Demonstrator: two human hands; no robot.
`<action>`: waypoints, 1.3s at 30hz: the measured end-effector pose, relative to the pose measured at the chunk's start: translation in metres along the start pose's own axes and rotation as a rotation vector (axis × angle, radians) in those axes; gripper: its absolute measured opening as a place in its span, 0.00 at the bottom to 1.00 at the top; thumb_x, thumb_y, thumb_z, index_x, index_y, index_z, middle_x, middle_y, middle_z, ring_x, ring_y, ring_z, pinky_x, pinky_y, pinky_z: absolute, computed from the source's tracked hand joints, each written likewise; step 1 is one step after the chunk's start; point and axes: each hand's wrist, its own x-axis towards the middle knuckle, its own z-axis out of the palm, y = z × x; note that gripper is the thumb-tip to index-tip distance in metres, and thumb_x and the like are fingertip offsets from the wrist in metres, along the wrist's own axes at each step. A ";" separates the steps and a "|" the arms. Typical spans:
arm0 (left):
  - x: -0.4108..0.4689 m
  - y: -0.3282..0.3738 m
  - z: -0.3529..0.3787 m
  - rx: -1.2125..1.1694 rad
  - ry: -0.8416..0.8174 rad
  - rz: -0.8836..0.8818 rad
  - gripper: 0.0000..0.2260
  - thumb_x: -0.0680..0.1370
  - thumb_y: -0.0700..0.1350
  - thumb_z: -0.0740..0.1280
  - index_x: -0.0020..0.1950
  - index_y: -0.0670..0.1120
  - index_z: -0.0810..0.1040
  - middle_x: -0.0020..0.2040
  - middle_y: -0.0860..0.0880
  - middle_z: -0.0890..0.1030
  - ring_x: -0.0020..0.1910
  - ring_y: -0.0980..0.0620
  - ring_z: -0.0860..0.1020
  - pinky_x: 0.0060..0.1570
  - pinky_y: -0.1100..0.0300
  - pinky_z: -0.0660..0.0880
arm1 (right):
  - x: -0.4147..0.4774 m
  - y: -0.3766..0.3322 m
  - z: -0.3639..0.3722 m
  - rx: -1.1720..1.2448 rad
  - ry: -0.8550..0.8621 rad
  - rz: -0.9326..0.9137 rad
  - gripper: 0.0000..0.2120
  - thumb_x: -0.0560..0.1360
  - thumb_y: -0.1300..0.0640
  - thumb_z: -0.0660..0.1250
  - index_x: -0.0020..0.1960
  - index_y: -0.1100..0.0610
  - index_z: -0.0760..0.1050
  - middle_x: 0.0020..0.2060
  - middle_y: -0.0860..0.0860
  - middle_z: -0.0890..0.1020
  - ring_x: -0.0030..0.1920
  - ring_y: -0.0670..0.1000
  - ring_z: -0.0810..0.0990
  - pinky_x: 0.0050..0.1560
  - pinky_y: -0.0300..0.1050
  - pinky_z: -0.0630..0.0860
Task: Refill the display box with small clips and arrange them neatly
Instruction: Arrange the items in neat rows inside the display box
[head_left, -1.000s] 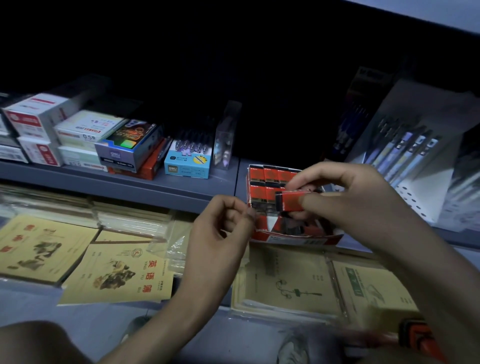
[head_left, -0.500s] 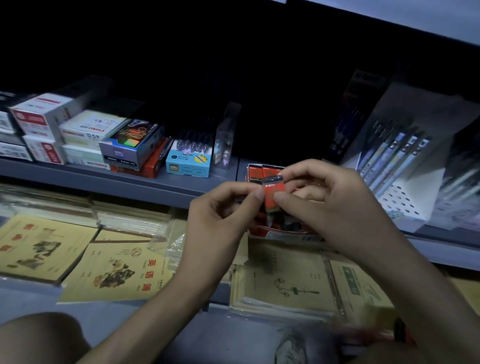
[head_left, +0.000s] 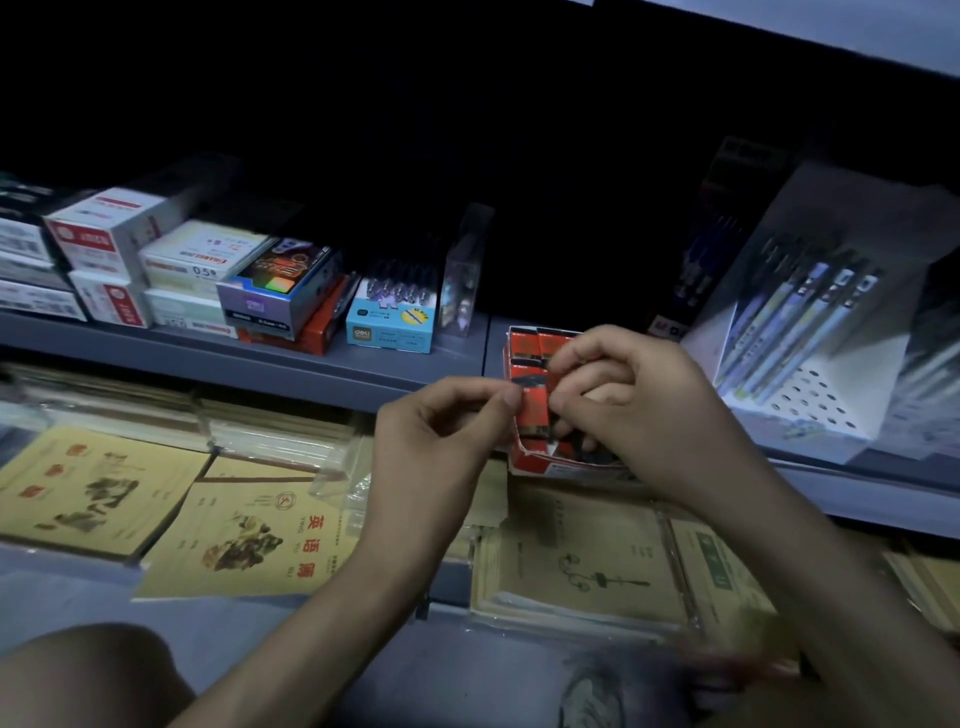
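While left hand (head_left: 441, 441) and right hand (head_left: 639, 410) pinch clip packet (head_left: 535, 413) over display box (head_left: 540, 467) | risk: fingers (head_left: 587, 358) slip, packet lands crooked

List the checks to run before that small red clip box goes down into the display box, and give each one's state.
1. Grip: left hand and right hand both pinch the small red clip box: ok.
2. Position: it is held over the left side of the display box: ok.
3. Free slot underneath: the right hand hides most of the inside: cannot tell.
4. Rear packs lie in even rows: ok.
5. Display box fully on the shelf: its front is at the shelf's edge: cannot tell.
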 end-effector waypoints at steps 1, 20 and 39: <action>0.000 0.000 -0.001 0.012 -0.007 0.007 0.03 0.78 0.38 0.74 0.49 0.44 0.88 0.40 0.49 0.88 0.40 0.55 0.85 0.42 0.66 0.79 | 0.001 0.000 -0.001 -0.003 -0.038 -0.008 0.13 0.76 0.63 0.74 0.57 0.48 0.82 0.38 0.49 0.86 0.39 0.48 0.87 0.42 0.50 0.84; -0.004 -0.007 0.005 0.021 0.025 0.027 0.05 0.77 0.36 0.74 0.51 0.44 0.83 0.37 0.48 0.84 0.37 0.55 0.82 0.40 0.66 0.78 | 0.010 -0.006 -0.011 -0.131 -0.246 -0.024 0.08 0.74 0.61 0.78 0.49 0.50 0.84 0.37 0.51 0.86 0.30 0.39 0.78 0.33 0.31 0.72; -0.011 -0.012 0.010 0.094 0.055 -0.189 0.06 0.79 0.47 0.73 0.52 0.45 0.80 0.43 0.44 0.84 0.43 0.42 0.85 0.42 0.38 0.83 | -0.011 0.000 0.011 -0.448 -0.028 -0.124 0.05 0.76 0.49 0.75 0.51 0.43 0.87 0.41 0.37 0.85 0.47 0.40 0.81 0.49 0.44 0.79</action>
